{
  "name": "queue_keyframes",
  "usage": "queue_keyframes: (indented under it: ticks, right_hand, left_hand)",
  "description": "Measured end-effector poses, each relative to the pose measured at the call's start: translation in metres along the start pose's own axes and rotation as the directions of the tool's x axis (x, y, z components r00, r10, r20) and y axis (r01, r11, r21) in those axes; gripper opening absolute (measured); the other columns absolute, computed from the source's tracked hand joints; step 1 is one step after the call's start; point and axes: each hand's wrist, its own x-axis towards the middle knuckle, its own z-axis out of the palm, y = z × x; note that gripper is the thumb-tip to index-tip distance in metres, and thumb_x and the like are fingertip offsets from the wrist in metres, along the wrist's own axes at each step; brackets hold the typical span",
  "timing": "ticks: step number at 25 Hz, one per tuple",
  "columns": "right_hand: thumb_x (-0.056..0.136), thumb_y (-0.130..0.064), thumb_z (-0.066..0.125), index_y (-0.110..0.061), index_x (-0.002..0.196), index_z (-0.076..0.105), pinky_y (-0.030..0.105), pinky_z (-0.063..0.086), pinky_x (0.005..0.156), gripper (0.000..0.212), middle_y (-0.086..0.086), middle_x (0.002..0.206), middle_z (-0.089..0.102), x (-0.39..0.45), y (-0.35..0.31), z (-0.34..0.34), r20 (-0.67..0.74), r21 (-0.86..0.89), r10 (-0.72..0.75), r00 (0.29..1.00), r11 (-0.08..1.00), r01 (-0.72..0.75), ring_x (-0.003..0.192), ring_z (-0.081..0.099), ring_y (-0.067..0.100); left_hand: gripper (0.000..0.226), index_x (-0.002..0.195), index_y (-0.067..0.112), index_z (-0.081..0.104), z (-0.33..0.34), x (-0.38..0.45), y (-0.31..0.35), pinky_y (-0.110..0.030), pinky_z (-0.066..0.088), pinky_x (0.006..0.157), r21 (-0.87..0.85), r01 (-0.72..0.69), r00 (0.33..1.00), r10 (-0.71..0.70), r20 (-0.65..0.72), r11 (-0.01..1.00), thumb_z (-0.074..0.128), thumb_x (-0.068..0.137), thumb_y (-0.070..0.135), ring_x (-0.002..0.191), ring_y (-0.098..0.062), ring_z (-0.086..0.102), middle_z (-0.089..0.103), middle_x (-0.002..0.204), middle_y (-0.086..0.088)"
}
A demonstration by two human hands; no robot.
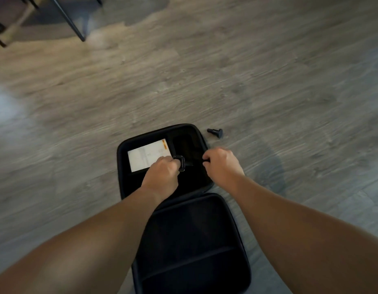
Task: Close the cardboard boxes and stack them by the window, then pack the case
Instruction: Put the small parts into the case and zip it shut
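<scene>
Case [183, 240] open flat on wood floor [205, 81], centre-near, w/ both halves showing black lining. Far half holds white card [148, 154] w/ orange strip at its right end, lying in far-left part; moulded recess to right of card, dark, contents can't tell. Near half reaches to bottom edge, crossed by a diagonal ridge or strap.

L hand [161, 176] over middle of far half, fingers curled round small black curved part [180, 163], gripping it just right of card's near corner. R hand [223, 165] over right edge of far half, fingers curled, pinching sth. small and black at fingertips; blurred, can't tell what it is, or whether joined to L hand's part. Hands close but apart, both forearms reaching in from near edge.

Small black peg-like piece [215, 132] on floor just beyond far-right corner of case, not touching it.

Far left: thin black furniture legs [69, 20] and a pale wooden bar [20, 20] on floor, well apart from case. Whole view motion-blurred.
</scene>
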Motion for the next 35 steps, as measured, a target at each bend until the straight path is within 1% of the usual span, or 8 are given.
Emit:
queue_keyframes:
  ticks: [3,8,14,18,20,23,28,35]
  right_hand:
    - [0.096,-0.017,0.062,-0.017,0.131,0.064,0.037,0.049,0.093,0.035,0.010,0.132,0.056,-0.003,0.002,0.010,0.047,-0.071,0.004,0.999,0.997,-0.001,0.115,0.058,0.029]
    - [0.096,-0.010,0.060,-0.016,0.135,0.062,0.035,0.051,0.093,0.040,0.010,0.127,0.065,-0.005,-0.001,0.012,0.027,-0.081,0.026,0.999,0.996,-0.024,0.115,0.061,0.029]
    - [0.089,-0.025,0.068,-0.024,0.121,0.071,0.031,0.053,0.090,0.032,0.006,0.112,0.072,-0.019,-0.020,0.029,0.077,0.027,0.034,0.996,0.999,-0.036,0.109,0.065,0.028]
    - [0.087,-0.030,0.067,-0.033,0.114,0.073,0.022,0.047,0.073,0.028,-0.001,0.096,0.074,-0.031,-0.028,0.046,0.141,0.125,-0.024,0.990,0.992,0.006,0.096,0.068,0.022]
    - [0.088,-0.032,0.066,-0.034,0.118,0.071,0.025,0.052,0.076,0.031,-0.004,0.098,0.074,-0.029,-0.026,0.037,0.139,0.156,-0.026,0.990,0.988,0.004,0.097,0.068,0.019]
    - [0.092,-0.037,0.062,-0.025,0.125,0.069,0.034,0.055,0.090,0.036,0.002,0.114,0.073,-0.019,-0.029,-0.006,0.175,0.010,0.090,0.980,0.996,-0.093,0.109,0.066,0.024]
    - [0.090,-0.032,0.067,-0.016,0.112,0.072,0.028,0.047,0.078,0.027,0.009,0.108,0.070,0.004,-0.037,-0.087,0.005,-0.135,0.272,0.962,0.954,-0.269,0.104,0.066,0.031]
    - [0.093,-0.020,0.061,-0.012,0.098,0.065,0.036,0.053,0.070,0.011,0.008,0.089,0.063,0.083,0.009,-0.057,-0.004,-0.087,0.308,0.951,0.948,-0.307,0.087,0.065,0.029]
  left_hand:
    - [0.018,0.102,0.013,0.069,0.005,-0.014,-0.004,-0.040,0.052,0.082,-0.005,0.011,1.000,-0.011,0.016,1.000,0.056,0.097,0.026,0.097,-0.024,0.057,0.062,0.097,-0.003]
    - [0.039,0.103,0.023,0.074,0.006,-0.023,0.008,-0.038,0.046,0.088,0.057,-0.181,0.983,0.180,0.028,0.982,0.049,0.097,0.052,0.100,-0.016,0.056,0.066,0.099,0.006]
    - [0.020,0.090,0.013,0.069,0.002,-0.017,0.012,-0.041,0.050,0.078,-0.051,-0.080,0.997,0.079,-0.026,0.995,0.054,0.093,0.025,0.096,-0.024,0.057,0.063,0.093,-0.003]
    - [0.017,0.081,0.009,0.061,-0.009,0.005,0.006,-0.041,0.050,0.071,-0.075,-0.006,0.999,0.002,-0.053,0.997,0.053,0.092,0.018,0.090,-0.023,0.054,0.056,0.086,-0.003]
    - [0.018,0.080,0.010,0.059,-0.015,0.013,0.008,-0.039,0.049,0.071,-0.056,-0.003,0.999,0.001,-0.043,0.998,0.052,0.094,0.020,0.091,-0.024,0.053,0.056,0.087,-0.002]
    - [0.016,0.087,0.013,0.058,-0.040,0.025,0.017,-0.039,0.047,0.076,-0.043,-0.043,0.999,0.044,0.018,0.998,0.051,0.096,0.024,0.100,-0.028,0.053,0.058,0.097,-0.005]
    - [0.016,0.095,0.011,0.061,-0.091,0.056,0.037,-0.041,0.050,0.077,-0.046,-0.104,0.993,0.106,0.045,0.993,0.051,0.100,0.022,0.098,-0.030,0.058,0.059,0.101,-0.009]
    - [0.003,0.092,0.011,0.060,-0.037,0.146,0.039,-0.039,0.051,0.071,0.025,-0.029,0.992,0.025,0.127,0.999,0.058,0.095,0.011,0.093,-0.028,0.063,0.060,0.097,-0.005]
